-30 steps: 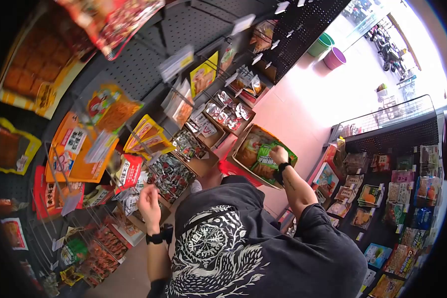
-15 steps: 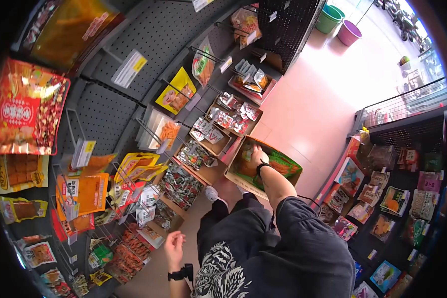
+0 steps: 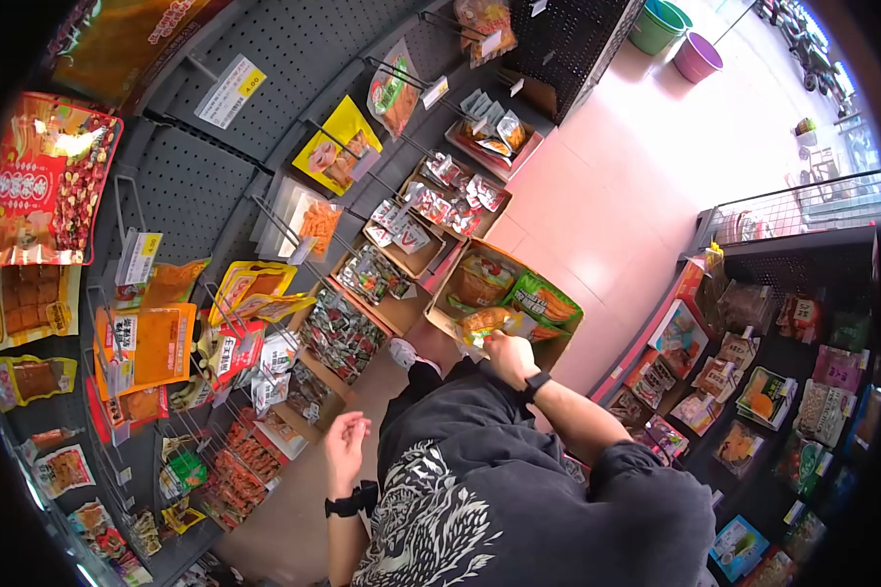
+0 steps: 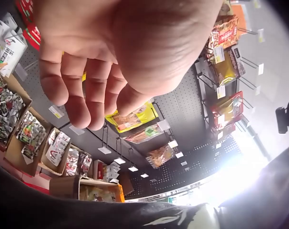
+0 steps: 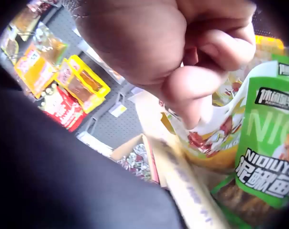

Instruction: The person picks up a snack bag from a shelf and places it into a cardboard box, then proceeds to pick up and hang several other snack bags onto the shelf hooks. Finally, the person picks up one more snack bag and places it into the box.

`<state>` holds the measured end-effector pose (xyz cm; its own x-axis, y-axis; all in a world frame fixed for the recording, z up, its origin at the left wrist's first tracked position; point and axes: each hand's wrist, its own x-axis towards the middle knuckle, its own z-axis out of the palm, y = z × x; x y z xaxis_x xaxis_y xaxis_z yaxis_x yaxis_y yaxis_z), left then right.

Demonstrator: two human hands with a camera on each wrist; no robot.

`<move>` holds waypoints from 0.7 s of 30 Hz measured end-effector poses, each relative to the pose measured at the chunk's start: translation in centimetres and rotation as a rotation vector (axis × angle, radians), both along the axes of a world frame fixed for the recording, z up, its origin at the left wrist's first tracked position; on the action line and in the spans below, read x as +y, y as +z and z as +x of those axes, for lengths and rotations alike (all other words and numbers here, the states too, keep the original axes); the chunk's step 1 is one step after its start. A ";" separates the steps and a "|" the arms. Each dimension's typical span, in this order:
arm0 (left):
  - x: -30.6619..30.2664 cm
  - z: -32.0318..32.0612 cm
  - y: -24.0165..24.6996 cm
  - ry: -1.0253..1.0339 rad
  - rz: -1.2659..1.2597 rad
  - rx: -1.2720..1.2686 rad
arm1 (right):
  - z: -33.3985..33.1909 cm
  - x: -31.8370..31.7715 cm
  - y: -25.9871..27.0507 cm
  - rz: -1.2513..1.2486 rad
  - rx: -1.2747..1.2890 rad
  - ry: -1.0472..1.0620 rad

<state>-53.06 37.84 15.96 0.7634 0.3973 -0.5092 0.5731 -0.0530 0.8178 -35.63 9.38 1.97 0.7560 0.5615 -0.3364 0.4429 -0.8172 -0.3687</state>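
Note:
My right hand [image 3: 511,360] pinches the top edge of a yellow snack bag [image 3: 482,320] at the near side of an open cardboard box [image 3: 554,347]. In the right wrist view, the thumb and curled fingers grip the clear and white top of this bag [image 5: 209,143], which has red printing. A green snack bag [image 3: 541,299] with white lettering lies beside it in the box, and a brown-filled bag [image 3: 482,280] lies at the back. My left hand [image 3: 344,450] hangs in the air near the left shelf, fingers loosely bent, holding nothing.
On the left, a pegboard rack [image 3: 210,166] carries hanging snack bags on hooks. Small boxes of packets [image 3: 341,335] line its base. A second shelf [image 3: 754,362] of packaged snacks stands on the right. Green [image 3: 659,27] and purple [image 3: 697,57] buckets stand on the floor ahead.
My right hand reached about inside the box and now pulls the yellow bag up towards the near side. The left hand moved down and right, then stayed nearly still. The head view shifted.

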 end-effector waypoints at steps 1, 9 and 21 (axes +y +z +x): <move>-0.1 1.1 -0.1 -0.040 -0.009 -0.040 | -0.3 -0.1 2.5 0.082 -0.038 -0.051; -4.7 12.2 7.6 -0.783 0.598 -0.499 | 2.2 3.4 23.0 0.806 -0.274 0.232; 5.2 6.5 8.9 0.006 0.367 -0.536 | 4.1 17.1 22.4 1.165 0.043 -0.169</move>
<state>-46.51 43.03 24.85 0.8712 0.4781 0.1117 0.0912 -0.3811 0.9200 -31.52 26.51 24.33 0.8508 0.4404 0.2868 0.3304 -0.0238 -0.9435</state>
